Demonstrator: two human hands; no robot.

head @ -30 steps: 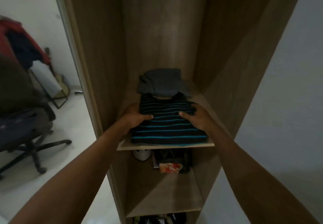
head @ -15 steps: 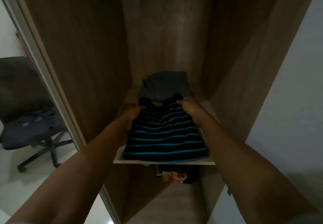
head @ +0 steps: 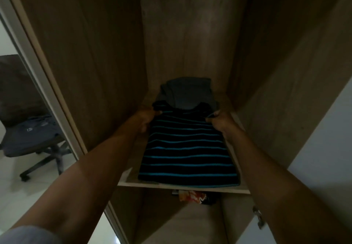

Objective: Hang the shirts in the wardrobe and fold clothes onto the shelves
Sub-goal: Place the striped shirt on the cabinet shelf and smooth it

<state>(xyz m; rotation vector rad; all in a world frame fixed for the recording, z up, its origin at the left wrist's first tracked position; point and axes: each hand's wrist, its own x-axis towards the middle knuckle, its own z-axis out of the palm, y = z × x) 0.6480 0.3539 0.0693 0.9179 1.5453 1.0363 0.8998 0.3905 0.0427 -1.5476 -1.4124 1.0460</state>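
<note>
Fingers (head: 158,112) of the left hand (head: 145,119) pinch the far left shoulder of the striped shirt (head: 187,148), and those of the right hand (head: 222,121) pinch the far right shoulder in the same way, so both hands are closed on cloth at the collar end. A second ago the hands lay midway down the folded garment, pressing its sides; half a second ago they were sliding toward the collar, and now they sit at the very back corners.

Going from the biggest thing down: the wardrobe (head: 91,57) fills the view more fully than before, which suggests the person has leaned in. Its shelf (head: 182,186) carries the shirt, folded flat with its near hem just inside the front edge. Behind it, the grey folded garment (head: 187,93) sits against the back panel, and the shirt's collar now overlaps its near edge.

My reading is that the shirt is placed and this is a last tidying of the shoulders. For the task, one more piece of folded clothing is on the shelf; the hands should be free to let go shortly.

An office chair (head: 32,135) stands outside to the left.
</note>
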